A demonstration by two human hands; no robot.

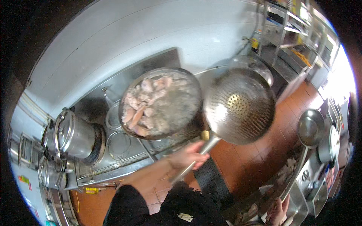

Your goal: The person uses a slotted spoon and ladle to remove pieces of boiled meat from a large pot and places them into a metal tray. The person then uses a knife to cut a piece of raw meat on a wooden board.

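Two grips: left hand (191, 156) clasps a strainer (241, 109), right hand (278, 211) a ladle (311, 130); beyond the left, meat (141, 101) seems part-cooked, unstrained.

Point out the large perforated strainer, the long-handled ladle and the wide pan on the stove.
Large perforated strainer (239, 107): head view, on the middle of its bowl.
Long-handled ladle (311, 129): head view, inside of its bowl.
Wide pan (151, 138): head view, on its near rim.

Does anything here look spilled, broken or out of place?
Nothing clearly stands out. The wok holds pale meat in cloudy liquid, with no obvious spill around it. The strainer in the left hand and the long-handled ladle in the right hand look whole, though blur could hide small damage.
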